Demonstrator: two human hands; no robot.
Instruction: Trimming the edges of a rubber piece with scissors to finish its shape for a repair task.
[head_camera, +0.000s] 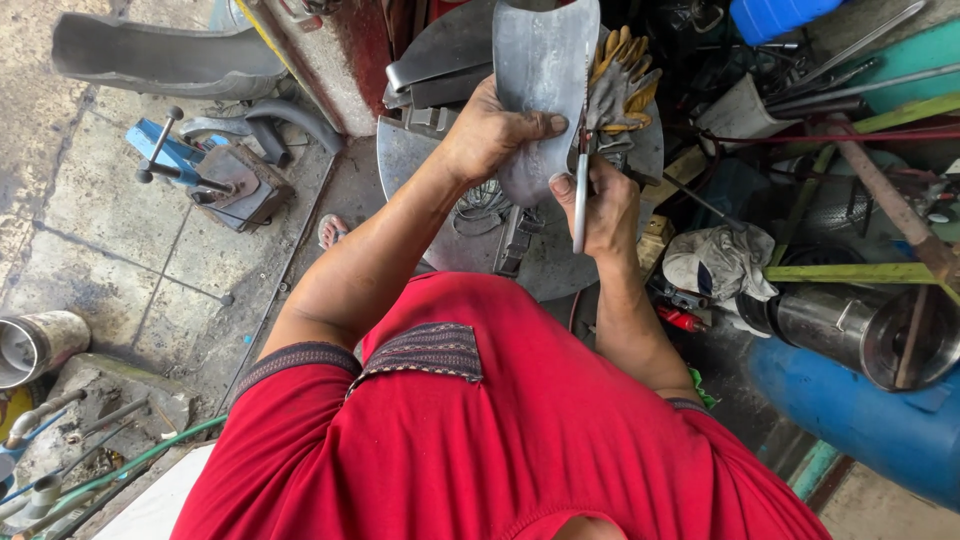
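Metal sheet (540, 70) in left hand (490, 135); right hand (600, 205) w/ shears (581, 195).

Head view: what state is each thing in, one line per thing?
Sheet metal piece: held upright, curved.
Left hand: gripping the sheet's edge.
Right hand: closed around a slim metal tool.
Work gloves: lying unworn.
Blue vise: on the floor.
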